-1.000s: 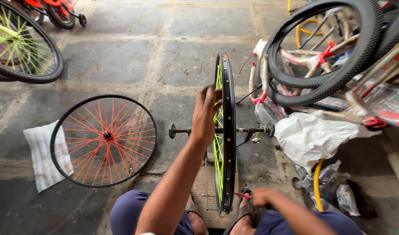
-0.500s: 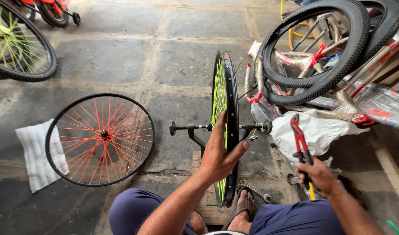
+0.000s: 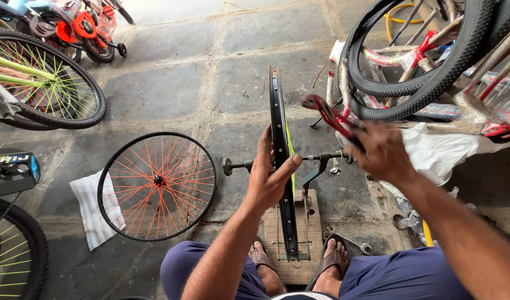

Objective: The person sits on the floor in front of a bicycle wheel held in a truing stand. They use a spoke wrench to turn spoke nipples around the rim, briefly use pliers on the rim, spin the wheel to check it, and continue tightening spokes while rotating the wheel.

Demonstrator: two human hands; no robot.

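Rim: black bicycle wheel rim point(image 3: 281, 183) with yellow-green spokes, upright and edge-on to the camera, carried on an axle in a truing stand point(image 3: 316, 178); all places below are given relative to this rim.
Stand base: wooden board point(image 3: 274, 233) under the rim, lying on the floor between the person's two sandalled feet.
Left hand: left hand point(image 3: 271, 175) clasps the rim from its left side, fingers up along the sidewall, thumb hooked over the tyre bed to the right side.
Right hand: right hand point(image 3: 380, 153) to the right of the rim, clear of it, fist closed around red-handled pliers point(image 3: 330, 116); the tool tips point up and left toward the rim, not touching it.
Floor: grey stone slabs point(image 3: 171, 83) with dirty joints, worn and stained, all round the rim.
Left of rim: loose black wheel with orange spokes point(image 3: 157, 186) flat on the floor, partly over a white cloth point(image 3: 91, 216).
Far left: tyred wheel with yellow-green spokes point(image 3: 41, 83); small red cycle point(image 3: 91, 28) behind it.
Right of rim: stacked black tyres point(image 3: 427, 61) and wrapped frames, white plastic bag point(image 3: 449, 150) beneath them.
Near right foot: steel spanner point(image 3: 349, 240) on the floor just beside the board.
Room: workshop floor, daylight, crowded edges.
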